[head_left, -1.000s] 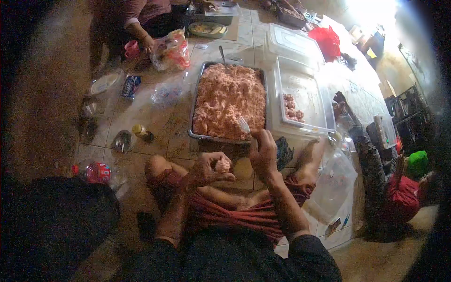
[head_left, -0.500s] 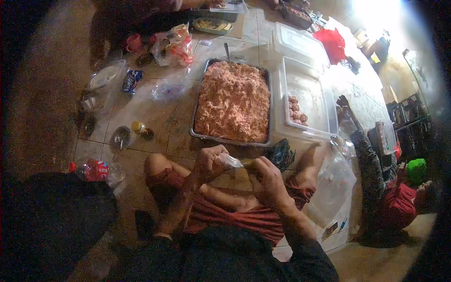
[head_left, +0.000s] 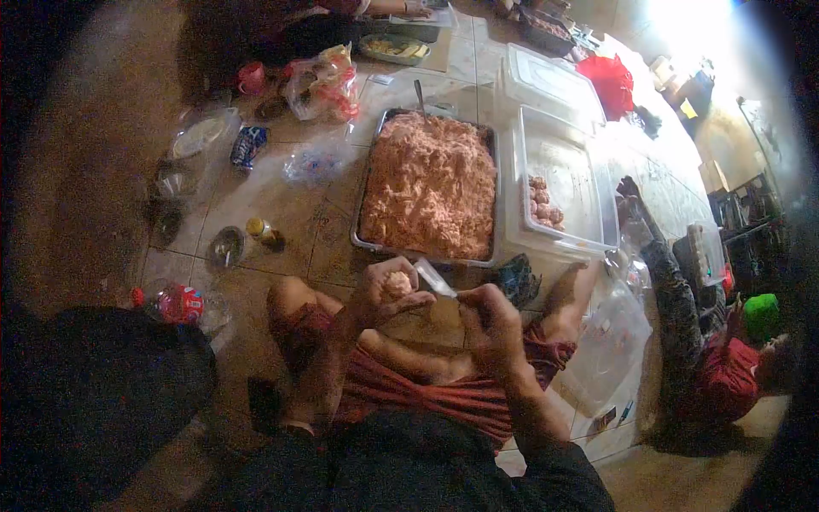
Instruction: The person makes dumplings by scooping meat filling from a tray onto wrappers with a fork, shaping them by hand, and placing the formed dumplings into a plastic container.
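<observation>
Held in our left hand (head_left: 367, 299), fingers curled: one lump of pink mixture (head_left: 397, 284); gripped in our right hand (head_left: 495, 320): one pale utensil (head_left: 434, 278), near the lump. On the floor (head_left: 299, 209): one filled tray (head_left: 368, 247), beside a clear box (head_left: 577, 183) of balls (head_left: 543, 206).

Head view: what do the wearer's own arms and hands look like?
Both arms wear dark, near-black sleeves that end well short of the wrists, with no marking I can make out. The left hand and right hand are ungloved; the grain hides any rings.
</observation>
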`<state>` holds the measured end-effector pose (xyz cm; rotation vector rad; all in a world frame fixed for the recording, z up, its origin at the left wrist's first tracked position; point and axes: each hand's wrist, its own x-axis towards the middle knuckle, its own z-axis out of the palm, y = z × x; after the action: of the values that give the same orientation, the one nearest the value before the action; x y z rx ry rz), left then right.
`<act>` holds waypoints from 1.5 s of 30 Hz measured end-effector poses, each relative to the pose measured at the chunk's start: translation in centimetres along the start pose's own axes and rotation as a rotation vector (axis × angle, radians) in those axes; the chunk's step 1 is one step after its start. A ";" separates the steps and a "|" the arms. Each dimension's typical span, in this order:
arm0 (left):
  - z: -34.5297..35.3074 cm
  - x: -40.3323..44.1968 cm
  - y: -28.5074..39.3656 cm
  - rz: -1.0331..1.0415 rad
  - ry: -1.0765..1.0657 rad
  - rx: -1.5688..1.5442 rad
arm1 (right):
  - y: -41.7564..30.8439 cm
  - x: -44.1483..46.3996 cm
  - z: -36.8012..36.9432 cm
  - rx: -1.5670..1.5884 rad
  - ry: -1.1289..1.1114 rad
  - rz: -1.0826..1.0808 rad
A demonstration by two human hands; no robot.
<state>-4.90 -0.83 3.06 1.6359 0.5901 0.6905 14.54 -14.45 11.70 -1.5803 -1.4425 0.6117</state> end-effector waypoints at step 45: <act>1.5 0.6 0.9 -0.135 0.039 0.360 | 2.2 -2.4 3.2 -0.053 0.020 -0.117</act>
<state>-3.41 -1.60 3.81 1.8955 0.8847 0.5385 12.53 -15.74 7.74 -1.5265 -1.5353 0.4914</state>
